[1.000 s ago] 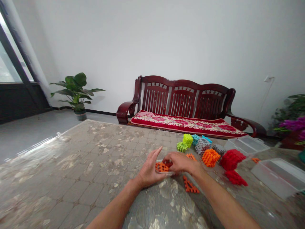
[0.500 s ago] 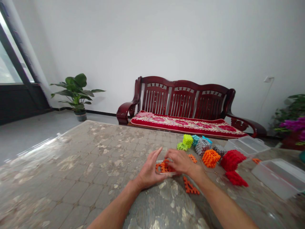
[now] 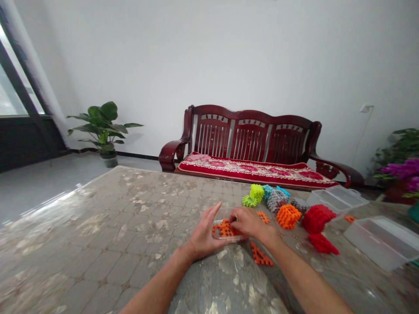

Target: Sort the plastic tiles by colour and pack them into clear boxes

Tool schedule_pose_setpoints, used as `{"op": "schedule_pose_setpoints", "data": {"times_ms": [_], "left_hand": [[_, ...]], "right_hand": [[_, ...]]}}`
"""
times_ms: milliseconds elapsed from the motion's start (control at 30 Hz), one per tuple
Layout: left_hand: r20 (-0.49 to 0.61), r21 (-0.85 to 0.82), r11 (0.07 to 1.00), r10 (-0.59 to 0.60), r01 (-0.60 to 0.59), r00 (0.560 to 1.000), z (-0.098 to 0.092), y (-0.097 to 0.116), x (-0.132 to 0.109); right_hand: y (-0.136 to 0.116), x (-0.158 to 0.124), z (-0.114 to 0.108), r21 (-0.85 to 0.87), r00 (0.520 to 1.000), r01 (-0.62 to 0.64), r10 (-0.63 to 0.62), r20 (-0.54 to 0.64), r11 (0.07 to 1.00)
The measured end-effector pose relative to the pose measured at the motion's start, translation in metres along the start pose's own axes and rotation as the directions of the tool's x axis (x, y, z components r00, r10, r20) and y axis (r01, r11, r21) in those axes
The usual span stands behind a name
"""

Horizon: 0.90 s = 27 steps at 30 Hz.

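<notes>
My left hand (image 3: 203, 235) wraps round the side of a small clear plastic box (image 3: 234, 238), its thumb pointing up. Inside the box lie orange interlocking building pieces (image 3: 225, 227) with notched edges. From the right, my right hand (image 3: 249, 223) reaches over the rim, fingers pinched together at one of these pieces; the fingertips are partly hidden. A triangular orange piece (image 3: 261, 255) lies on the tablecloth below my right wrist, and another orange piece (image 3: 262, 216) lies just beyond that hand.
To the right stand assembled blocks: lime green (image 3: 257, 193), grey (image 3: 277, 200), orange (image 3: 288, 216) and red (image 3: 317, 219). Farther right are translucent plastic containers (image 3: 381, 242). A patterned cloth (image 3: 131, 226) covers the table. Behind it are a wooden bench (image 3: 250, 135) and a potted plant (image 3: 106, 126).
My right hand's fingers have drawn closer together over the box and shifted slightly. My left hand keeps its place on the box. The view has turned slightly to the right.
</notes>
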<state>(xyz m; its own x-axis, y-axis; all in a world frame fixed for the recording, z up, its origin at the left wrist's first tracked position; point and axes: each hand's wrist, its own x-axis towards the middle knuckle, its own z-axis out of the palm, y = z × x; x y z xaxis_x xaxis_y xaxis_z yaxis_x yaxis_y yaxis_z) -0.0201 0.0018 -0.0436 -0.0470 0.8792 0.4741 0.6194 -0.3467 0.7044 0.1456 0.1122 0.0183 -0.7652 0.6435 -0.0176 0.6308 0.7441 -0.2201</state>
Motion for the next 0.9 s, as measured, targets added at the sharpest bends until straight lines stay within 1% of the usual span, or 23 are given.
{"op": "schedule_pose_setpoints", "data": {"times_ms": [67, 100, 133, 167, 200, 233, 267, 333, 400, 500, 600, 667, 767, 900], "left_hand": [[0.003, 0.0, 1.0, -0.009, 0.009, 1.0, 0.0, 0.0, -0.001], [0.005, 0.0, 1.0, -0.013, 0.013, 1.0, -0.001, 0.0, -0.001], [0.006, 0.0, 1.0, -0.016, 0.016, 1.0, -0.001, 0.0, -0.001], [0.007, -0.001, 1.0, -0.019, 0.019, 1.0, -0.001, 0.0, -0.001], [0.008, -0.003, 1.0, -0.02, 0.02, 1.0, -0.001, 0.0, -0.001], [0.009, -0.007, 1.0, -0.022, 0.022, 1.0, -0.002, 0.0, -0.001], [0.009, -0.011, 1.0, -0.024, 0.024, 1.0, -0.002, 0.0, 0.0], [0.008, -0.023, 0.999, -0.025, 0.025, 1.0, -0.002, 0.0, 0.001], [0.007, -0.032, 0.999, -0.018, 0.018, 1.0, -0.002, -0.001, 0.002], [-0.015, -0.034, 0.999, -0.005, 0.005, 1.0, 0.0, -0.004, 0.002], [-0.033, -0.038, 0.999, 0.0, -0.002, 0.999, 0.001, -0.006, 0.001], [-0.041, -0.043, 0.999, 0.003, -0.004, 0.999, 0.002, -0.007, 0.001], [-0.046, -0.047, 0.999, 0.001, -0.003, 0.999, 0.003, -0.008, 0.001], [-0.035, -0.049, 0.999, -0.013, 0.012, 0.999, 0.003, -0.008, 0.001]], "right_hand": [[0.012, -0.004, -0.001, 0.111, 0.989, 0.005, 0.011, -0.147, 0.994], [0.021, -0.007, -0.002, 0.181, 0.97, -0.006, 0.05, -0.239, 0.983], [0.031, -0.01, -0.002, 0.253, 0.939, -0.032, 0.116, -0.324, 0.967], [0.042, -0.015, -0.001, 0.321, 0.902, -0.073, 0.2, -0.383, 0.944], [0.054, -0.02, 0.0, 0.378, 0.865, -0.132, 0.293, -0.408, 0.916], [0.065, -0.025, 0.002, 0.41, 0.834, -0.198, 0.373, -0.407, 0.89], [0.075, -0.03, 0.006, 0.414, 0.818, -0.267, 0.432, -0.38, 0.87], [0.089, -0.041, 0.014, 0.344, 0.805, -0.388, 0.496, -0.326, 0.855], [0.094, -0.048, 0.021, 0.207, 0.805, -0.474, 0.517, -0.292, 0.856], [0.088, -0.05, 0.027, 0.027, 0.795, -0.56, 0.546, -0.265, 0.828], [0.081, -0.044, 0.024, -0.042, 0.774, -0.615, 0.593, -0.221, 0.787], [0.078, -0.039, 0.021, -0.063, 0.771, -0.628, 0.609, -0.184, 0.776], [0.076, -0.034, 0.017, -0.106, 0.78, -0.623, 0.606, -0.153, 0.775], [0.074, -0.031, 0.015, -0.157, 0.798, -0.602, 0.584, -0.15, 0.783]]}}
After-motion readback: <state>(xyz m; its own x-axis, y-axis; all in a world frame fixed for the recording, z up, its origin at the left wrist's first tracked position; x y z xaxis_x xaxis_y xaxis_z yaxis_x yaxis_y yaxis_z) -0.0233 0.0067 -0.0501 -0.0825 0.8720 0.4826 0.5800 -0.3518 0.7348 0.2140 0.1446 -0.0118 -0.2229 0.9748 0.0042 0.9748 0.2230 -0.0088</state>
